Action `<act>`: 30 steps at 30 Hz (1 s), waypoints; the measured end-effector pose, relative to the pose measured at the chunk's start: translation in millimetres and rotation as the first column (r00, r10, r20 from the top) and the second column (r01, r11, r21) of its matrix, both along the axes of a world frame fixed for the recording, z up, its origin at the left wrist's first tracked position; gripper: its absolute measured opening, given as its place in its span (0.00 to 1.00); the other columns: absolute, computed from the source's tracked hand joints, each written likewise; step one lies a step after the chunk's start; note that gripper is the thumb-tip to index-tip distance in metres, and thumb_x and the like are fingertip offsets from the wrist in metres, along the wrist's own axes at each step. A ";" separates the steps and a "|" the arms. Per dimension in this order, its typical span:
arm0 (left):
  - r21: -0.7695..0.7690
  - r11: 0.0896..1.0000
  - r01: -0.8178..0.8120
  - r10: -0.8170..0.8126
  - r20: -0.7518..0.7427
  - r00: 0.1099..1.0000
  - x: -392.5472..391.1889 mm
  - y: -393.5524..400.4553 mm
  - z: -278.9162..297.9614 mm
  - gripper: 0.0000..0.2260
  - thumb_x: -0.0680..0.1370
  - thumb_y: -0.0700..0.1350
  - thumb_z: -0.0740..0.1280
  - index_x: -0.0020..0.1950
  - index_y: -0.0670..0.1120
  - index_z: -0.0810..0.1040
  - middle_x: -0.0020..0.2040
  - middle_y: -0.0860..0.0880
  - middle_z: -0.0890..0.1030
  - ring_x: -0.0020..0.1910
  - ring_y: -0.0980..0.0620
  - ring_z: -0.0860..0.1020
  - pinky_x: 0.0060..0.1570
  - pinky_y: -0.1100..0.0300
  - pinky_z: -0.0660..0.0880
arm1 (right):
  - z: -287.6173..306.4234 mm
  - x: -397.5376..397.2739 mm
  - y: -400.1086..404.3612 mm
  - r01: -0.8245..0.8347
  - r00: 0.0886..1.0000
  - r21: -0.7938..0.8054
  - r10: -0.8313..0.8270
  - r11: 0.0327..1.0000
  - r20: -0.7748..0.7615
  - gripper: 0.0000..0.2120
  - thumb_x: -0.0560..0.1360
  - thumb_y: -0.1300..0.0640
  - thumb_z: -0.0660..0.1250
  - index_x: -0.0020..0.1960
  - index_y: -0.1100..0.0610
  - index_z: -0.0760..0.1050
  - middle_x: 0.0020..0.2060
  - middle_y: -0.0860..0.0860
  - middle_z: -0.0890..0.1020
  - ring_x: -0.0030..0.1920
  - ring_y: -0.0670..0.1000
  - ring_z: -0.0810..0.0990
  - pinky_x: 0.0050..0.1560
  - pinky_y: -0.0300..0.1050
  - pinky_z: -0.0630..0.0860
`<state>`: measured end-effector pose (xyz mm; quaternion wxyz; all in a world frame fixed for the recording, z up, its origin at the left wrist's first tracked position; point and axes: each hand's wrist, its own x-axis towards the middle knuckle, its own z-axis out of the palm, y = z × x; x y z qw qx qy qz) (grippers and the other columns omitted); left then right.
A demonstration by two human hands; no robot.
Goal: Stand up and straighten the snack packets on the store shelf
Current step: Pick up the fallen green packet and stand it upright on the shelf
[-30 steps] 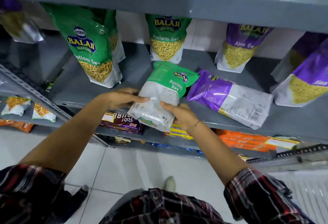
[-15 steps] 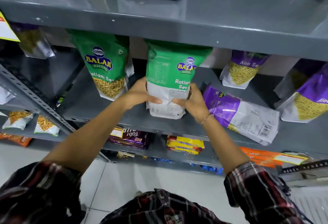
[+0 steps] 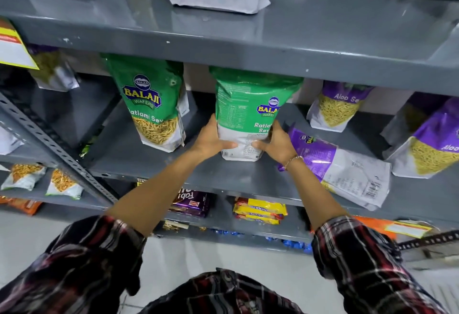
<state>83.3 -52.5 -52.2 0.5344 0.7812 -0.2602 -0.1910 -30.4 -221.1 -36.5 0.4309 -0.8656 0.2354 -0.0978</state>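
The green Ratlami Sev packet (image 3: 244, 112) stood upright on the grey shelf (image 3: 154, 162), its white bottom edge resting on the shelf surface and its back side turned toward the camera. The left hand (image 3: 212, 139) gripped the lower left side of this packet, and the right hand (image 3: 275, 141) gripped the lower right side; both thumbs lay across the white lower part, almost meeting, so the packet was pinched between the two hands. Left of this packet, apart from it, another green packet (image 3: 151, 105) already stood upright with its front showing. Just right of the held packet, almost touching the right wrist, a purple packet (image 3: 340, 167) lay flat on the shelf. Behind that one, toward the back of the shelf, a purple Aloo Sev packet (image 3: 335, 107) stood upright, and farther right a tilted purple packet (image 3: 432, 142) leaned over. In my judgement the task was about half done: the held packet may need to be turned to show its front, and the flat one and the leaning one were left.
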 end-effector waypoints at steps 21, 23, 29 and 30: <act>0.068 0.995 0.076 -0.096 0.368 0.925 -57.3 23.6 -37.7 0.26 0.67 0.51 0.76 0.61 0.47 0.71 0.57 0.51 0.70 0.55 0.58 0.71 0.55 0.72 0.67 | 8.1 -30.8 47.3 0.168 0.979 -0.222 -0.189 0.960 -0.074 0.09 0.63 0.57 0.76 0.37 0.60 0.77 0.36 0.59 0.84 0.40 0.59 0.81 0.41 0.45 0.76; 0.029 0.999 0.021 -0.029 0.290 0.956 -55.6 22.9 -36.4 0.29 0.63 0.56 0.76 0.58 0.48 0.69 0.53 0.53 0.67 0.50 0.62 0.70 0.47 0.77 0.67 | 6.8 -31.1 67.1 0.112 0.990 -0.186 -0.126 0.976 -0.065 0.05 0.66 0.60 0.74 0.39 0.59 0.79 0.39 0.57 0.85 0.44 0.57 0.82 0.45 0.43 0.76; 0.107 0.994 -0.024 -0.006 0.274 0.962 -42.6 30.1 -37.5 0.23 0.69 0.56 0.72 0.56 0.47 0.69 0.49 0.51 0.71 0.48 0.52 0.74 0.44 0.62 0.72 | 6.9 -30.7 74.4 0.106 0.994 -0.050 -0.104 0.993 0.032 0.06 0.70 0.64 0.69 0.43 0.56 0.83 0.42 0.53 0.86 0.44 0.49 0.83 0.51 0.34 0.74; 0.117 0.993 -0.012 -0.020 0.273 0.962 -41.1 31.2 -37.8 0.20 0.71 0.52 0.72 0.56 0.45 0.69 0.49 0.50 0.72 0.48 0.49 0.75 0.46 0.56 0.75 | 7.2 -31.1 63.6 0.155 0.987 -0.047 -0.153 0.987 0.044 0.05 0.69 0.63 0.70 0.42 0.56 0.83 0.41 0.53 0.87 0.42 0.48 0.83 0.48 0.31 0.72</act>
